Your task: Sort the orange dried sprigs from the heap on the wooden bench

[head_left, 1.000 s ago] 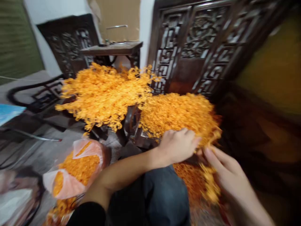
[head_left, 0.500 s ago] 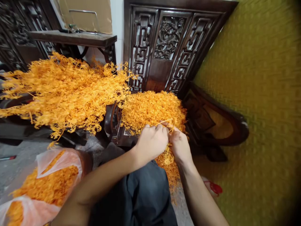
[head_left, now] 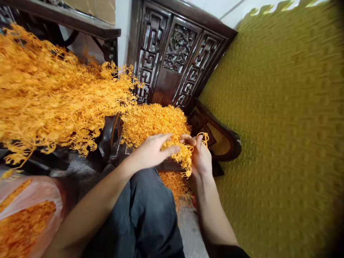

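My right hand point(head_left: 202, 159) is closed on an orange plastic flower sprig point(head_left: 186, 156), whose curly blooms hang to the left of the fingers. A thin stem loop sticks up above its fingertips. Beside it, my left hand point(head_left: 154, 149) has thumb and fingers apart, near the sprig's blooms, and nothing shows in its grasp. Behind both hands, a heap of small orange plastic flowers point(head_left: 158, 120) covers the seat of a dark carved wooden chair point(head_left: 168, 86). More orange sprigs point(head_left: 174, 186) hang or lie below the seat, partly hidden by my knee.
A large bundle of orange sprigs point(head_left: 53, 100) spreads across the left. Lower left, a plastic-lined container point(head_left: 57, 200) holds orange pieces. A yellow-green foam mat point(head_left: 276, 125) stands along the right side. A dark wooden table point(head_left: 67, 18) is at upper left.
My hands, close together before, have parted: the left moved left and opened, while the right keeps the sprig. The view has shifted toward the right.
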Demonstrator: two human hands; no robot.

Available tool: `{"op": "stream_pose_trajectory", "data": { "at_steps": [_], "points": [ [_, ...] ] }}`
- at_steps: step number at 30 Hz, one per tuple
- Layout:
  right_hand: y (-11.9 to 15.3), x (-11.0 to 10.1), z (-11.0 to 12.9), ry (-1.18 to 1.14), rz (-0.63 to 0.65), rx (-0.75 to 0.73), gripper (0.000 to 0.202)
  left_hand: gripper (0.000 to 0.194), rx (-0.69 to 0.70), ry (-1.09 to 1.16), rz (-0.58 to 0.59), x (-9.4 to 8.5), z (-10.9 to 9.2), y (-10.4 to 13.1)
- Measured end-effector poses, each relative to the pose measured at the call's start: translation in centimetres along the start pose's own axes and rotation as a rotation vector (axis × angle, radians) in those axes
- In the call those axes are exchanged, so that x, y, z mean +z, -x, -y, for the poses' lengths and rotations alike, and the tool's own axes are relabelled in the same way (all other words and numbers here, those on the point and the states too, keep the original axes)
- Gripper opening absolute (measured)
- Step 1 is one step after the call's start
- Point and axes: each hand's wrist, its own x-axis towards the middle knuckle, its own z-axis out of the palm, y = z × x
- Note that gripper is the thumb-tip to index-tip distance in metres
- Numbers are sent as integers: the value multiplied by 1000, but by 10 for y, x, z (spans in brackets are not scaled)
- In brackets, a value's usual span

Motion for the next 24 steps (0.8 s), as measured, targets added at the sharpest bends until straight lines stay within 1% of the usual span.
{"op": "stream_pose_trajectory", "data": {
  "at_steps": [1, 2, 3, 5, 6, 9, 11, 13, 14, 16, 17, 18, 21, 23, 24],
  "points": [
    [3, 0, 3, -42, 8, 5, 54, 58, -15, 78, -70, -2, 5, -3],
    [7, 1, 6, -90, 54, 20, 52, 52, -12, 151, -109, -3, 8, -7],
    [11, 3, 8, -128, 133, 44, 50, 47, 11, 217, -105, -3, 10, -9],
    [19, 7, 12, -166, 329, 105, 48, 41, 94, 329, -14, -1, 12, -13],
    [22, 8, 14, -187, 408, 129, 47, 38, 136, 372, 33, 0, 12, -14],
    [24, 7, 13, -243, 541, 182, 47, 32, 217, 462, 107, 3, 10, -14],
    [23, 5, 6, -299, 638, 228, 52, 29, 247, 518, 177, 4, 9, -14],
    [22, 3, -4, -392, 800, 291, 61, 24, 272, 581, 250, 7, 6, -13],
    [22, 4, -9, -448, 894, 320, 65, 19, 275, 614, 270, 9, 5, -14],
    [24, 5, -17, -525, 1031, 353, 68, 13, 273, 687, 241, 16, 2, -14],
    [25, 6, -18, -538, 1057, 347, 68, 16, 269, 724, 198, 21, 1, -15],
    [26, 7, -18, -532, 1037, 322, 67, 21, 263, 758, 136, 25, 0, -16],
    [32, 8, -9, -396, 855, 247, 59, 26, 194, 796, -95, 35, -1, -17],
    [37, 7, -3, -329, 749, 268, 53, 29, 127, 762, -206, 39, -1, -17],
    [39, 6, -2, -330, 721, 298, 50, 30, 109, 738, -239, 40, -2, -17]
  ]
}}
